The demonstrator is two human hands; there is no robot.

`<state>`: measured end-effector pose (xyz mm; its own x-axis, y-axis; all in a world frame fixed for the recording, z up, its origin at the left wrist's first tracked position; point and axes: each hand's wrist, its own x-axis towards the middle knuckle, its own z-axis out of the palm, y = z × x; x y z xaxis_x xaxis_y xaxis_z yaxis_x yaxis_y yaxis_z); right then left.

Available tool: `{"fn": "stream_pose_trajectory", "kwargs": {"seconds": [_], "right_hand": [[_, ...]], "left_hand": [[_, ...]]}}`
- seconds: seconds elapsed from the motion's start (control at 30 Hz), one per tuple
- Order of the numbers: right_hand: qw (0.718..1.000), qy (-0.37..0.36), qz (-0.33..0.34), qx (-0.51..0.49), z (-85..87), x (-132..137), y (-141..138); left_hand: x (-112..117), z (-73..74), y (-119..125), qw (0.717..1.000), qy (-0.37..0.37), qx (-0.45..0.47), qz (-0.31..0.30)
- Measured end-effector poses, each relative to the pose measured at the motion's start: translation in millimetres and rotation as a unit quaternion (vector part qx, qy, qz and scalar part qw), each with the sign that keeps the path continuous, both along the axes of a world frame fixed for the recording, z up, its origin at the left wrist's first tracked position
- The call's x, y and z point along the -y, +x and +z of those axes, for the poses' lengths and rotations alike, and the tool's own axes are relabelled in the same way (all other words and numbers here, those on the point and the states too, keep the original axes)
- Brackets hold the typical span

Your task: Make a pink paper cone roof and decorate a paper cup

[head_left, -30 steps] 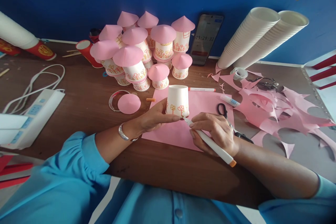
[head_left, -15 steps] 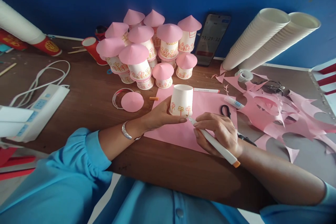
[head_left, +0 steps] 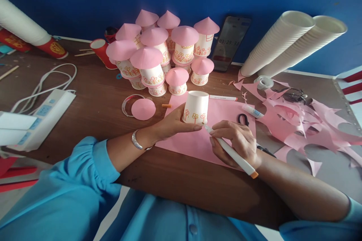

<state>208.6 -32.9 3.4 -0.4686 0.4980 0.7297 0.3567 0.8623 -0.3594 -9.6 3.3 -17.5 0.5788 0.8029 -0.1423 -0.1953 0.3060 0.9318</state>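
Observation:
My left hand (head_left: 181, 122) grips a white paper cup (head_left: 197, 103), turned upside down, with flowers drawn in orange and yellow near its rim. In my right hand (head_left: 236, 143) is a white marker pen (head_left: 236, 158) with an orange end, its tip at the cup's lower edge. A sheet of pink paper (head_left: 181, 144) lies under both hands. Beyond them stand several decorated cups with pink cone roofs (head_left: 145, 58). To the left, a loose pink paper cone (head_left: 143, 109) rests beside a roll of clear tape (head_left: 127, 106).
Pink paper scraps (head_left: 299, 120) spread over the right side, near black-handled scissors (head_left: 243, 119) and a glue tube (head_left: 252, 111). Tall stacks of paper cups (head_left: 278, 43) lean at the wall. A phone (head_left: 230, 43) stands behind. A power strip (head_left: 42, 120) with cables lies left.
The marker tip has shifted very slightly at the cup's lower edge. The whole view has moved a little; both hands keep their hold.

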Motion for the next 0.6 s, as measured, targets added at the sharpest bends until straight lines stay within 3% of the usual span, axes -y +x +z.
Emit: {"fn": "stream_pose_trajectory", "kwargs": {"seconds": [0.6], "right_hand": [[1.0,0.019,-0.019,-0.001,-1.9,-1.9,-0.7]], "left_hand": [[-0.3,-2.2,-3.2,0.997,-0.06,0.04,-0.013]]}}
